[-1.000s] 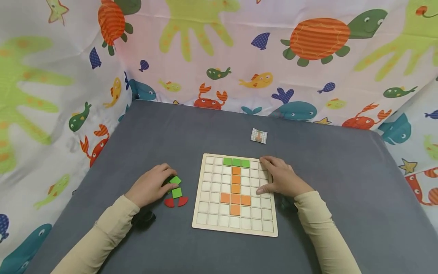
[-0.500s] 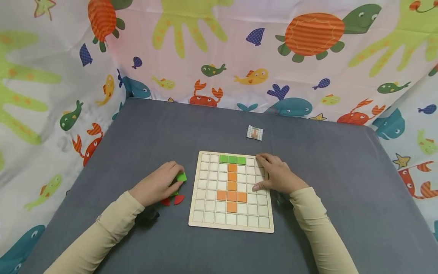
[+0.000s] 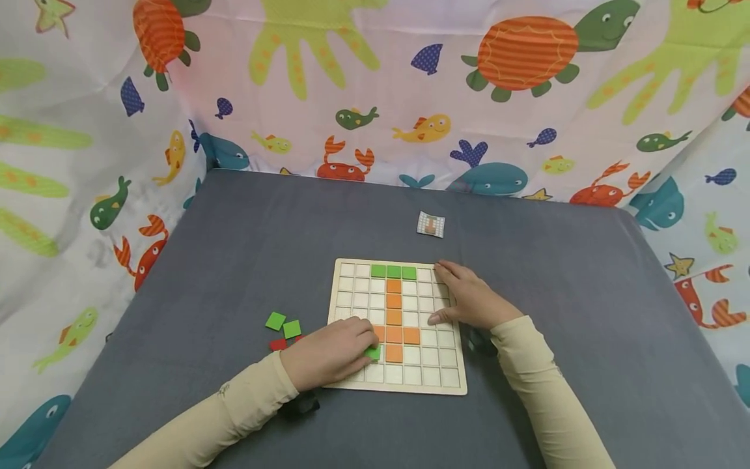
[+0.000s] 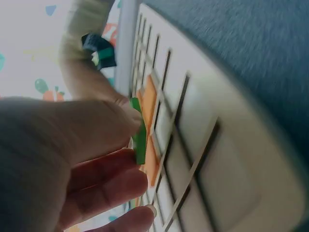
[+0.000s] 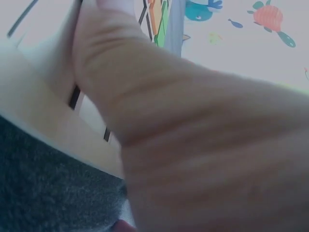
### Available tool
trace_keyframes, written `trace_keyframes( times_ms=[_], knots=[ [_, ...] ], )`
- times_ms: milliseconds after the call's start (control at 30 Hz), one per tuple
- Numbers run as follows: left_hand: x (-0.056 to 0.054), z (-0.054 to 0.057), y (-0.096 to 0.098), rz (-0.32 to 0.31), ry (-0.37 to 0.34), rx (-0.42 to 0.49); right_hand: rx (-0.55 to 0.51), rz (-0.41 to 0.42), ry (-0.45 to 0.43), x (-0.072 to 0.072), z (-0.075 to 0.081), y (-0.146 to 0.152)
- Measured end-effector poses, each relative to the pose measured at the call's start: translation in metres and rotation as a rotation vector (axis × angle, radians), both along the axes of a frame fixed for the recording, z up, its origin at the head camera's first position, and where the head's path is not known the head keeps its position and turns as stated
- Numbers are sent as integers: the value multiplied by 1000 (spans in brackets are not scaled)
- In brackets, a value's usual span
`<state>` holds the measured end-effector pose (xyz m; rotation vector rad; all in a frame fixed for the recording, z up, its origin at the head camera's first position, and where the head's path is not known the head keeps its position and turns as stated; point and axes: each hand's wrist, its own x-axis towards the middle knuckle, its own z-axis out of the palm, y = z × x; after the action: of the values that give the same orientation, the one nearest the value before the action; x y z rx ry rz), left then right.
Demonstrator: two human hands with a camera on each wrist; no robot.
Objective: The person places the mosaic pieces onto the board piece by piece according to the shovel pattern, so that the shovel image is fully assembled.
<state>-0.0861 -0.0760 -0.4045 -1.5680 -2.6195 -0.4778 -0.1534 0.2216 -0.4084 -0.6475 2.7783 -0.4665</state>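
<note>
My left hand [image 3: 331, 355] pinches a green square tile [image 3: 373, 352] between thumb and fingertips over the lower left of a wooden grid board [image 3: 404, 391]. In the left wrist view the tile [image 4: 140, 133] stands on edge, close over the cells beside orange tiles [image 4: 148, 101]. My right hand [image 3: 477, 301] rests on the board's right side, thumb across the cells and fingers toward the far corner. On the board, orange tiles [image 3: 394, 317] form a column with a crossbar near its lower end. A row of green tiles [image 3: 394, 272] tops that column.
Two loose green tiles [image 3: 275, 320] lie left of the board, with red pieces [image 3: 278, 344] partly behind my left hand. Beyond the board is a small printed card [image 3: 430, 224]. A sea-animal curtain [image 3: 375, 98] borders the grey table [image 3: 281, 221].
My left hand has picked up a green tile from the loose pieces and carried it right, over the board. My right hand stays at the board's right side. The head view has shifted slightly.
</note>
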Motion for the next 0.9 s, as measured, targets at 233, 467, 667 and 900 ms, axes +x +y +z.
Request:
trace_keyframes(
  times_ms=[233, 467, 667, 900],
  knots=[
    [4, -10, 5, -19, 39, -10, 11, 1, -7, 0, 0, -4],
    [3, -13, 6, 4, 74, 10, 22, 5, 15, -1, -5, -2],
    [2, -14, 6, -5, 79, 13, 20, 2, 11, -1, -4, 0],
    [0, -16, 6, -10, 87, 55, 20, -4, 5, -3, -4, 1]
  ],
)
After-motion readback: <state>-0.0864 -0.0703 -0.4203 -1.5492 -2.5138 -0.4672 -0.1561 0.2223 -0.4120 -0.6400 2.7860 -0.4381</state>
